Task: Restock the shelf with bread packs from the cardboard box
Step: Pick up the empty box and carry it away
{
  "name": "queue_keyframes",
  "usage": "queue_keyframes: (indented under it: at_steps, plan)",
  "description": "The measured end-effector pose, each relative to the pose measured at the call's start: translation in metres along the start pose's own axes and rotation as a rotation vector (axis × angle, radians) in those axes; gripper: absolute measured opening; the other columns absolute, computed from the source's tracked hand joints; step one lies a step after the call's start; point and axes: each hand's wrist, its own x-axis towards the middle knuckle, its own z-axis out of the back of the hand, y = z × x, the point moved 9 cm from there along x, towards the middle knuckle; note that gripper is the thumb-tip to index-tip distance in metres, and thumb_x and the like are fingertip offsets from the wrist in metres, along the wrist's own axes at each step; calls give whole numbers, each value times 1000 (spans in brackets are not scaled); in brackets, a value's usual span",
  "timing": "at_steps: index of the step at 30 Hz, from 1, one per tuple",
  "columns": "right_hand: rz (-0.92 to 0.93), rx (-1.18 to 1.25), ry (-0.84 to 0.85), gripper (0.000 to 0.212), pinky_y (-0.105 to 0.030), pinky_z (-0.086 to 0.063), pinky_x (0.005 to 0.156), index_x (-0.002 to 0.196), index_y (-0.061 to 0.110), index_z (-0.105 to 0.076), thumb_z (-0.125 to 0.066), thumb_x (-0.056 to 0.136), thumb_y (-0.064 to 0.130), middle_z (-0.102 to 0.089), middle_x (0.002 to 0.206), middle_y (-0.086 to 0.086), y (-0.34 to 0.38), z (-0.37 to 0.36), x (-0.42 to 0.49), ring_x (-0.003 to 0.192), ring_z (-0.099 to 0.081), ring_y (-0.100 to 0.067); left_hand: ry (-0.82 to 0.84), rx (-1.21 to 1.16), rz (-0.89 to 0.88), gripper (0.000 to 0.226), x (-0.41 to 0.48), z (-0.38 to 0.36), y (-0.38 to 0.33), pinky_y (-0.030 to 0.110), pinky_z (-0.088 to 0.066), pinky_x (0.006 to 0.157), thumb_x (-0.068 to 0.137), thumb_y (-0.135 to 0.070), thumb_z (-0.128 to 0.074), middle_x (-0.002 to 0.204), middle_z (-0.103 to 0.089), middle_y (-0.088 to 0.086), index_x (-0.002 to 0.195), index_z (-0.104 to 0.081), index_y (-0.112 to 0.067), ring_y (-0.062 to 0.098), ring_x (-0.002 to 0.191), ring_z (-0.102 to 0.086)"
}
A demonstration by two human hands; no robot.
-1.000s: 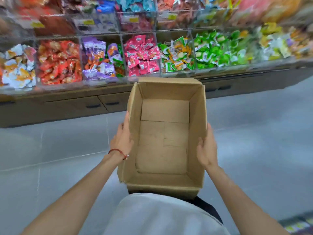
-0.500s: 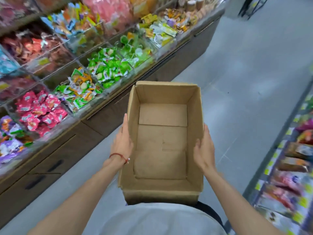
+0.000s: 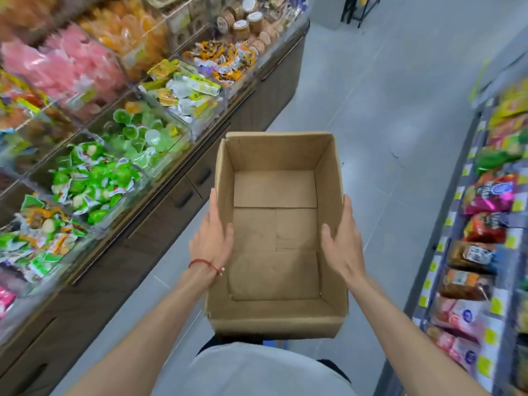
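An open brown cardboard box [image 3: 275,318] is held out in front of my chest, with only its bare bottom flaps showing inside. My left hand [image 3: 213,238], with a red string at the wrist, presses flat against the box's left wall, the thumb over the rim. My right hand [image 3: 343,241] presses against the right wall the same way. No bread packs are visible in the box. A shelf [image 3: 460,232] with packaged goods, some brown and loaf-like [image 3: 468,255], runs along the right edge.
On the left runs a long counter of clear bins [image 3: 160,144] filled with green, pink and orange sweets, over dark wooden drawers [image 3: 188,195]. A grey tiled aisle [image 3: 380,110] stretches ahead between the two displays. A black stand [image 3: 358,10] is far ahead.
The view has swung right, from facing the sweets bins to looking down the aisle. The right shelf has come into view. Both hands keep hold of the box.
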Motion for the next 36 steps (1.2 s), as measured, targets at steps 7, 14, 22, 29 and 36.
queue_keyframes:
  at_steps: [7,14,22,29,36]
  plan:
    - [-103,50,-33,86,-44,-19,124,161,38,10,-52,103,30,-10,172,6,19,39,146,156,-20,-25,26,13,-87,83,150,-18,-106,40,-35,73,99,-36,-48,148,-47,10,155,14,-40,40,106,-62]
    - [-190,119,-112,94,-42,-23,122,160,42,11,-59,99,33,-12,171,5,34,96,288,155,-22,-25,71,14,-219,86,295,-32,-225,39,-42,71,98,-40,-48,153,-42,8,154,17,-41,38,102,-64]
    - [-215,156,-142,100,-38,-26,118,161,41,10,-65,95,37,-14,171,6,17,169,468,153,-25,-25,80,46,-260,90,442,-82,-371,51,-50,84,95,-44,-51,146,-48,10,151,19,-46,43,104,-63]
    - [-181,140,-106,103,-43,-21,122,158,47,14,-66,93,43,-9,171,13,13,255,636,156,-20,-22,73,41,-190,92,551,-107,-503,54,-46,90,93,-45,-53,145,-49,11,151,18,-46,46,109,-61]
    - [-155,107,-96,104,-47,-21,121,156,50,17,-65,92,43,-9,171,11,25,314,795,155,-22,-27,50,-4,-180,93,671,-128,-610,53,-49,88,93,-44,-54,144,-51,14,151,18,-46,44,109,-62]
